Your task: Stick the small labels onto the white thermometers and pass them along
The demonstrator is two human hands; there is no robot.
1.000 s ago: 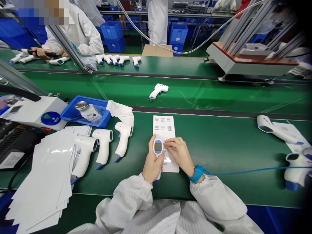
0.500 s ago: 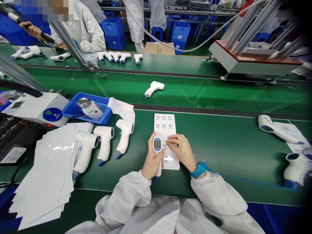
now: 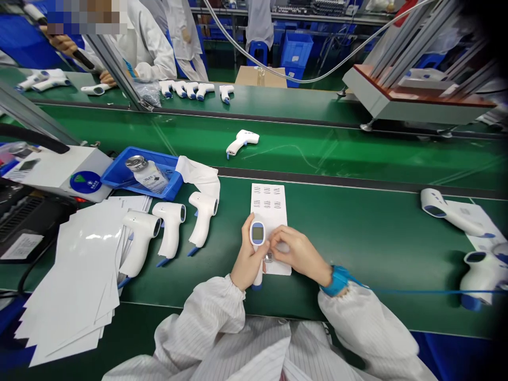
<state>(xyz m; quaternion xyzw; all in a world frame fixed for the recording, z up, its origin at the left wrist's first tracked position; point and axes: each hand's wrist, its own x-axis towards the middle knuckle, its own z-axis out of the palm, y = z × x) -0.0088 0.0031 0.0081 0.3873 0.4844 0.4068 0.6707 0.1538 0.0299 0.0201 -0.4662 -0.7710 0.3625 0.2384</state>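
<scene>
My left hand (image 3: 243, 263) is wrapped round a white infrared thermometer (image 3: 257, 233), its grey screen facing up and its blue-tipped handle pointing toward me. Under both hands lies a white sheet of printed labels (image 3: 268, 197), partly covered by them. My right hand (image 3: 298, 253) is over the sheet's right side, close to the thermometer, with thumb and forefinger pinched together. Whatever is between those fingertips is too small to make out. A blue wrist strap (image 3: 335, 280) with a cord circles my right wrist.
Several thermometers (image 3: 170, 230) stand left of my hands, beside stacked white sheets (image 3: 85, 254). A blue tray (image 3: 137, 153) holds a metal-capped bottle (image 3: 147, 173). One thermometer (image 3: 243, 143) lies on the green belt (image 3: 337, 153). More thermometers (image 3: 452, 211) lie at right. A co-worker's sleeve (image 3: 153, 45) shows across the belt.
My right hand has drawn its fingers into a tighter pinch, and its wrist has shifted right. The thermometer on the belt has moved left. My left hand keeps its hold.
</scene>
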